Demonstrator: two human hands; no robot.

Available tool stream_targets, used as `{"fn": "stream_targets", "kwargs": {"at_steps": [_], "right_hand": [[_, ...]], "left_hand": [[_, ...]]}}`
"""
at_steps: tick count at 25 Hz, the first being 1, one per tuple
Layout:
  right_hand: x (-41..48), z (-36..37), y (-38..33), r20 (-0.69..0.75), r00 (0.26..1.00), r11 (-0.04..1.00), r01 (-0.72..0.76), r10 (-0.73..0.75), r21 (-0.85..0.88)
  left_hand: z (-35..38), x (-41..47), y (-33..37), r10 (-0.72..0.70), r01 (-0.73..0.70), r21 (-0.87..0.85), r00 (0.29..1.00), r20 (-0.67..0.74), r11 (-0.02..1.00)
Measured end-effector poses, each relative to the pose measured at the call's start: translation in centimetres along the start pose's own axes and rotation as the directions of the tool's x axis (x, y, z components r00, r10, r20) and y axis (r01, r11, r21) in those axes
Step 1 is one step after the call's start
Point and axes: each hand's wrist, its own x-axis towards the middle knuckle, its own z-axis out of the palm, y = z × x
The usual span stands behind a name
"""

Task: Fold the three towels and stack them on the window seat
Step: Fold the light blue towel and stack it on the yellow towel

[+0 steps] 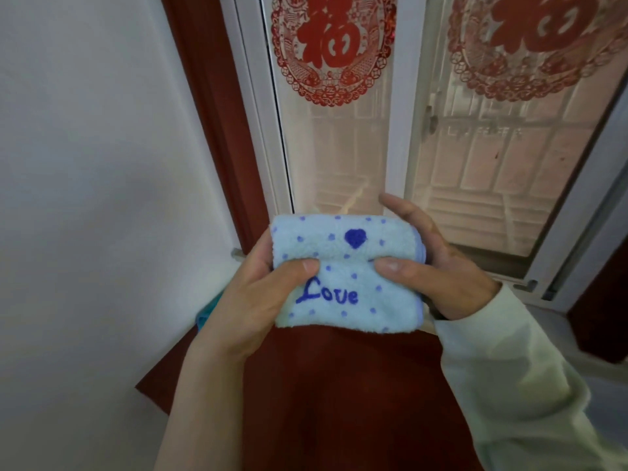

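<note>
A white wall (85,164) fills my left side, and ahead of me stands the window (339,147), its white frame edged by a dark red surround. Two red paper-cut decorations (334,45) are stuck to the panes, one on each. Below my arms runs a dark red surface (339,385), and a sliver of something teal (204,316) peeks out at the foot of the wall, mostly hidden behind my left wrist.

My right arm comes in wearing a pale sleeve (509,385); my left forearm is bare.

Between my hands, held up in front of the lower part of the window, is a light blue towel (346,273), folded into a small thick rectangle. It is dotted in darker blue, with a blue heart near the top and the word "Love" stitched on the lower flap.

My left hand (258,294) grips the towel's left edge, thumb pressed on the front along the fold line. My right hand (438,266) clasps the right edge, thumb on the front, fingers wrapped behind.
</note>
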Motion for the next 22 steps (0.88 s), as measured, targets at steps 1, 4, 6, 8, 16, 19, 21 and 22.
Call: {"fn": "stream_targets", "kwargs": {"at_steps": [1,4,6,8,16,19,21,22], "right_hand": [[0.2,0.2,0.1,-0.001,1.000,1.000,-0.028,0.028,-0.012],[0.9,0.7,0.9,-0.002,1.000,0.995,-0.002,0.002,-0.103],[1.1,1.6,1.1,0.060,0.998,0.999,0.010,-0.007,-0.051],[1.0,2.8,1.5,0.166,0.986,0.999,-0.025,0.019,0.030],[-2.5,12.4,3.1,0.557,0.826,0.980,-0.169,0.083,0.104],[-5.0,17.5,2.4,0.660,0.748,0.970,-0.205,0.068,0.132],[-7.5,21.5,1.3,0.733,0.679,0.958,-0.233,0.036,0.169],[-8.8,23.3,0.9,0.758,0.652,0.953,-0.244,0.026,0.178]], "left_hand": [[0.1,-0.3,0.2,0.004,-0.003,0.017,0.999,-0.035,1.000],[0.3,-1.9,0.7,0.018,-0.007,0.087,0.992,-0.126,0.996],[0.2,-4.0,0.9,0.022,0.010,0.156,0.979,-0.204,0.988],[0.0,-6.6,1.4,0.030,0.033,0.225,0.963,-0.269,0.974],[0.1,-21.6,4.3,0.074,0.151,0.317,0.798,-0.598,0.936],[0.6,-27.8,6.2,0.143,0.156,0.343,0.698,-0.701,0.926],[1.0,-32.7,7.8,0.199,0.156,0.361,0.607,-0.770,0.920],[1.3,-34.9,8.6,0.226,0.145,0.365,0.564,-0.795,0.920]]}}
